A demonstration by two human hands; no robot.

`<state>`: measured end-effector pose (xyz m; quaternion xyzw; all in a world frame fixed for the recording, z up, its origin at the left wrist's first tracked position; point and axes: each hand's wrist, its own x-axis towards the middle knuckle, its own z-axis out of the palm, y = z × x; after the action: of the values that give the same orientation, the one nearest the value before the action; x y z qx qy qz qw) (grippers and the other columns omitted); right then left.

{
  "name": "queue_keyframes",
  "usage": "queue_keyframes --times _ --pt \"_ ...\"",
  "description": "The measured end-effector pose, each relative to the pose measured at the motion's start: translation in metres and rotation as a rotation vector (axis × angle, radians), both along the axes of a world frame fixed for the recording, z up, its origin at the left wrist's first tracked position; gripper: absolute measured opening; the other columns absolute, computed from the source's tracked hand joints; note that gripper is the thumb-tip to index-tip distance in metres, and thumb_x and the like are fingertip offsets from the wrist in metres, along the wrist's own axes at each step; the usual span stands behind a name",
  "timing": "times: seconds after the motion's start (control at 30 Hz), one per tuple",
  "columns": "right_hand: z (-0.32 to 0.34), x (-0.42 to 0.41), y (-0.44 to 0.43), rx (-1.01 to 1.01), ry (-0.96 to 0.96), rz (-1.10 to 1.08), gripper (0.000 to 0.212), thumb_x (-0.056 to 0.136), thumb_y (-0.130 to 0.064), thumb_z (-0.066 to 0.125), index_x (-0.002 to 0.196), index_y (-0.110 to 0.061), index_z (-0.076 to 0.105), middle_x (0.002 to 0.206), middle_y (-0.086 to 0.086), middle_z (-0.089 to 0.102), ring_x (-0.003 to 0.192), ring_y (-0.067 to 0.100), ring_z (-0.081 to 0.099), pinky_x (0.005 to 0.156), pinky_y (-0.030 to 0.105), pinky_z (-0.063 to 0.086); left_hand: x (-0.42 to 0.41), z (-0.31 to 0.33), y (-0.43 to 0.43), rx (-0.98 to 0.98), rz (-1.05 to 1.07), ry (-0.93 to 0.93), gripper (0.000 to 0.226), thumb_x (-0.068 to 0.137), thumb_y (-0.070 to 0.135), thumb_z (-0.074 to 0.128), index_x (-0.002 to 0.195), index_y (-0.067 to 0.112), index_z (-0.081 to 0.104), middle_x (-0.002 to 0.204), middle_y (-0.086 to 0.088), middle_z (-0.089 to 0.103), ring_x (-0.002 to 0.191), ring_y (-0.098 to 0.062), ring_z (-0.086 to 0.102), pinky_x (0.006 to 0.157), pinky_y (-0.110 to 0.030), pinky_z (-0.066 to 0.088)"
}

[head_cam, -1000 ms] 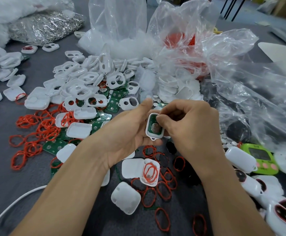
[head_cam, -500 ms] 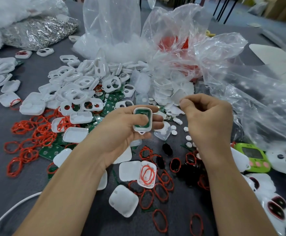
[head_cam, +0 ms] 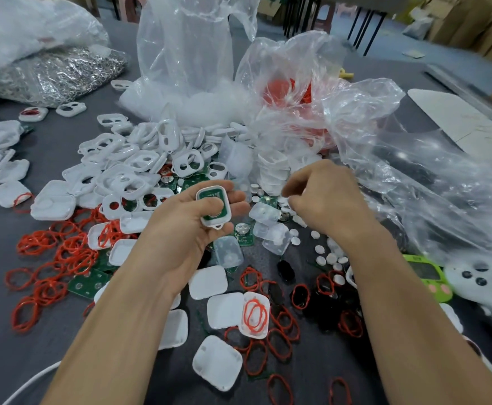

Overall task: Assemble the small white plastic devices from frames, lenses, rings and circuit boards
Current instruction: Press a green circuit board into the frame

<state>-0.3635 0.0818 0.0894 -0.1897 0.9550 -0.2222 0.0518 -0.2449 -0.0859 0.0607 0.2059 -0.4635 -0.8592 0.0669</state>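
Grey table (head_cam: 11,355); white frames (head_cam: 128,173), red rings (head_cam: 49,276), plastic bags (head_cam: 414,176)

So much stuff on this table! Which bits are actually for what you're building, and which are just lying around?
For the job: half-built device in the left hand, white frames, red rings, green circuit boards, small white discs.
Lying about: green gadget, white controller.
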Motion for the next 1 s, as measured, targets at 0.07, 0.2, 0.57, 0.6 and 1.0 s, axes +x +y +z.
queue_keyframes --times 0.07,0.2,0.57,0.6,1.0 --pt "0.000 0.007 -0.002 0.000 -0.065 0.073 0.021 0.081 -0.009 0.078 0.076 -0.030 0.080 0.078 -0.014 0.073 0.066 -0.004 0.066 0.051 0.002 0.042 0.000 0.000 -0.002 0.004 0.012 -0.003 0.033 0.096 -0.013 0.044 0.107 0.004 0.070 0.099 -0.014 0.079 0.085 -0.021 0.079 0.055 -0.021 0.058" --pt "-0.005 0.030 0.005 0.090 -0.017 0.051 0.016 0.078 -0.014 0.078 0.070 -0.028 0.076 0.071 -0.012 0.072 0.071 0.005 0.069 0.062 0.018 0.052 -0.002 -0.002 -0.005 0.021 0.030 -0.008 0.034 0.095 -0.013 0.044 0.106 0.004 0.071 0.098 -0.014 0.079 0.084 -0.021 0.079 0.054 -0.022 0.058" --pt "-0.006 0.075 -0.020 -0.096 -0.275 0.308 0.011 0.076 -0.018 0.084 0.073 -0.028 0.079 0.059 -0.015 0.066 0.054 -0.008 0.058 0.049 0.005 0.038 -0.004 -0.005 -0.011 -0.015 0.086 -0.037 0.037 0.091 -0.010 0.042 0.104 0.008 0.071 0.087 -0.007 0.079 0.077 -0.018 0.077 0.051 -0.023 0.055" --pt "-0.007 0.082 -0.023 -0.113 -0.313 0.330 0.010 0.074 -0.021 0.086 0.076 -0.028 0.080 0.061 -0.015 0.068 0.055 -0.006 0.058 0.049 0.006 0.039 -0.004 -0.004 -0.010 -0.020 0.091 -0.041 0.037 0.090 -0.010 0.042 0.103 0.008 0.071 0.086 -0.007 0.078 0.077 -0.018 0.076 0.051 -0.022 0.054" --pt "-0.018 0.097 -0.035 0.038 -0.139 0.373 0.019 0.088 -0.014 0.067 0.097 -0.029 0.073 0.098 -0.010 0.065 0.093 0.016 0.059 0.085 0.035 0.054 -0.001 -0.001 -0.011 0.014 0.121 -0.037 0.035 0.091 -0.010 0.040 0.101 0.005 0.070 0.081 -0.008 0.076 0.068 -0.017 0.072 0.048 -0.022 0.052"
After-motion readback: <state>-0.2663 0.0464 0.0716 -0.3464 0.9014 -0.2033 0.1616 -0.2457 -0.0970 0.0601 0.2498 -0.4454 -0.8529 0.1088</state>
